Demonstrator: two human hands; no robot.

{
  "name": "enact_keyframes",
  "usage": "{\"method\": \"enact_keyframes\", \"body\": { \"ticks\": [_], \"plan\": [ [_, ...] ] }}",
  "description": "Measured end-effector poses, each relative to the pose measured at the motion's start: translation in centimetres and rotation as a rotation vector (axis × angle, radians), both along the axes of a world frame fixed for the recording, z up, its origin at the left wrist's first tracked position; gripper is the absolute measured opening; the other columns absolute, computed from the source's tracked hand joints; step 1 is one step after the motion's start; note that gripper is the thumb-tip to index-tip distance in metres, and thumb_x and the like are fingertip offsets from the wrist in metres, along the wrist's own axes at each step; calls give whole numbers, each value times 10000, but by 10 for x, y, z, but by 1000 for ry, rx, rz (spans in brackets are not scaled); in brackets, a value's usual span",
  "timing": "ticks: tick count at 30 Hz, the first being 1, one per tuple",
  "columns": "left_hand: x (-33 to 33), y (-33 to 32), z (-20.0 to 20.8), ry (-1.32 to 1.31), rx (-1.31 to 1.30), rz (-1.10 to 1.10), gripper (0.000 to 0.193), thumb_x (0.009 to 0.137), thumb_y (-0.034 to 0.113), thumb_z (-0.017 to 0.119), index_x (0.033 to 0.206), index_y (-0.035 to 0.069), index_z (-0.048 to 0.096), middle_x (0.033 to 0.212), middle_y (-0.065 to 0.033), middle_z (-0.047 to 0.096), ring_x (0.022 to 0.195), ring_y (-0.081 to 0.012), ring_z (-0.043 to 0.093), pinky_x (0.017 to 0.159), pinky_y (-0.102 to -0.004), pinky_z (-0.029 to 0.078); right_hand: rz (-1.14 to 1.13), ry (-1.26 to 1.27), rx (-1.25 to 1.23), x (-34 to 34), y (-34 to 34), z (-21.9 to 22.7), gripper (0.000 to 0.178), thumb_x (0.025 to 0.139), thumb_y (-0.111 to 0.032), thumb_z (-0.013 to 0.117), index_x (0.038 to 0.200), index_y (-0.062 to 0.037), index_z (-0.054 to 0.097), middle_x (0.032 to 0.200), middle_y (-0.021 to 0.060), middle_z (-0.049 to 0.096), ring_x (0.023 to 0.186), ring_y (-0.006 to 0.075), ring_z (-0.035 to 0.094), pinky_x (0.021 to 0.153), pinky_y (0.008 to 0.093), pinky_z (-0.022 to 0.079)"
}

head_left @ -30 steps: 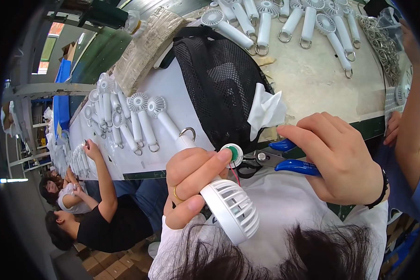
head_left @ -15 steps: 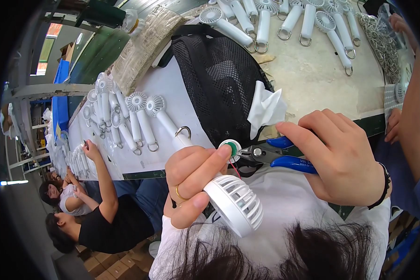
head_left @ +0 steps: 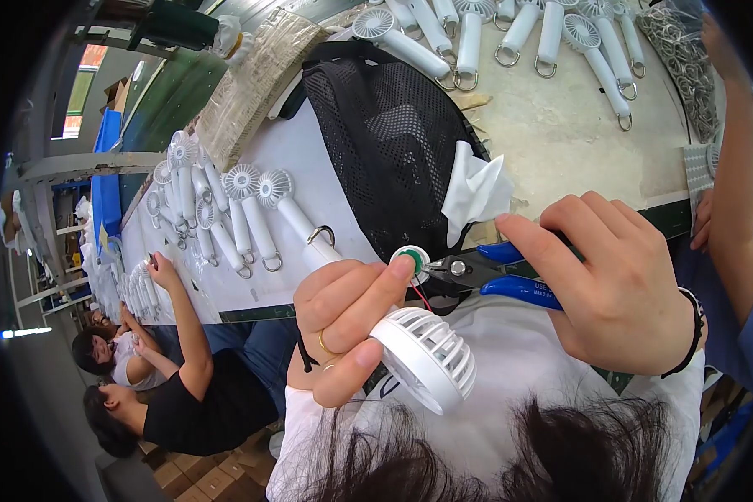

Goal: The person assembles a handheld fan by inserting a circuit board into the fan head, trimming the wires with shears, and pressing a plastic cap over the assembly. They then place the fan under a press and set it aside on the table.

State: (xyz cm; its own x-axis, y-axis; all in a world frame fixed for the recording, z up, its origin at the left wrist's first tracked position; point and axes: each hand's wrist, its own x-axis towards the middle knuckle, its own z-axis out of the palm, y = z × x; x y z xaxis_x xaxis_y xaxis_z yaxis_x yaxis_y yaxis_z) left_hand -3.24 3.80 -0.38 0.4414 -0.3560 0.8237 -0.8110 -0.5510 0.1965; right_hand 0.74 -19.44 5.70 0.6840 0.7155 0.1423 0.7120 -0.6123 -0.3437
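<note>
My left hand [head_left: 340, 311], a ring on one finger, is closed on a white handheld fan [head_left: 431, 361] with its slatted head tilted toward me. Its thumb and fingertip also steady a small round white piece with a green board [head_left: 413, 258], from which a thin red wire runs down. In my right hand [head_left: 619, 289] is a pair of blue-handled side cutters [head_left: 523, 289]; the fingers are wrapped around the handles. The dark jaws touch the edge of the round piece. Whether they have closed on anything is too small to tell. The fan's handle is mostly hidden by my left hand.
A black mesh bag [head_left: 385, 142] lies straight ahead, with a crumpled white tissue [head_left: 477, 191] at its right. Several white fans lie at left [head_left: 263, 222] and far right [head_left: 552, 42]. Metal rings [head_left: 686, 79] are piled at right. Co-workers sit on both sides.
Hands, fan and cutters hold almost the same pose. The fan head has risen slightly. At right, a co-worker's arm has shifted a little.
</note>
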Motion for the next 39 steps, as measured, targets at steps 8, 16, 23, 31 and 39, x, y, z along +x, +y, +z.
{"method": "enact_keyframes", "body": {
  "ticks": [8, 16, 23, 31, 39],
  "plan": [
    [-1, 2, 2, 9, 80, -4, 533, 702, 22, 690, 1048, 68, 287, 991, -229, 596, 754, -245, 572, 547, -306, 503, -15, 16, -20, 0, 1, 1, 582, 475, 3, 594, 1056, -10, 560, 816, 87, 504, 691, 238, 510, 571, 315, 426],
    [2, -2, -2, -16, 56, 41, 554, 675, -30, 695, 1035, 61, 284, 977, -224, 593, 741, -235, 565, 527, -278, 497, -38, 17, -34, -1, 2, 0, 603, 473, -6, 612, 1074, -1, 560, 822, 86, 507, 693, 225, 513, 563, 299, 438],
    [1, -1, -2, 36, 50, 1, 556, 666, -53, 691, 1033, 51, 286, 965, -234, 590, 720, -233, 561, 515, -274, 494, -38, 11, -20, 1, 3, -2, 565, 477, -14, 620, 1039, 0, 575, 790, 80, 502, 673, 219, 511, 553, 303, 435],
    [2, 1, -1, 21, 70, -38, 536, 670, -29, 688, 1025, 44, 293, 958, -247, 590, 703, -237, 561, 513, -282, 495, -26, -34, 7, 1, 4, -4, 482, 489, -6, 606, 971, 2, 589, 728, 75, 478, 615, 217, 486, 518, 312, 405],
    [0, 2, -1, 77, 78, -35, 546, 666, -20, 691, 1030, 45, 288, 970, -249, 587, 700, -238, 562, 511, -285, 494, -24, 8, -31, -2, 4, -5, 448, 508, -2, 595, 956, 0, 583, 705, 77, 455, 598, 218, 482, 506, 313, 388]
  ]
}}
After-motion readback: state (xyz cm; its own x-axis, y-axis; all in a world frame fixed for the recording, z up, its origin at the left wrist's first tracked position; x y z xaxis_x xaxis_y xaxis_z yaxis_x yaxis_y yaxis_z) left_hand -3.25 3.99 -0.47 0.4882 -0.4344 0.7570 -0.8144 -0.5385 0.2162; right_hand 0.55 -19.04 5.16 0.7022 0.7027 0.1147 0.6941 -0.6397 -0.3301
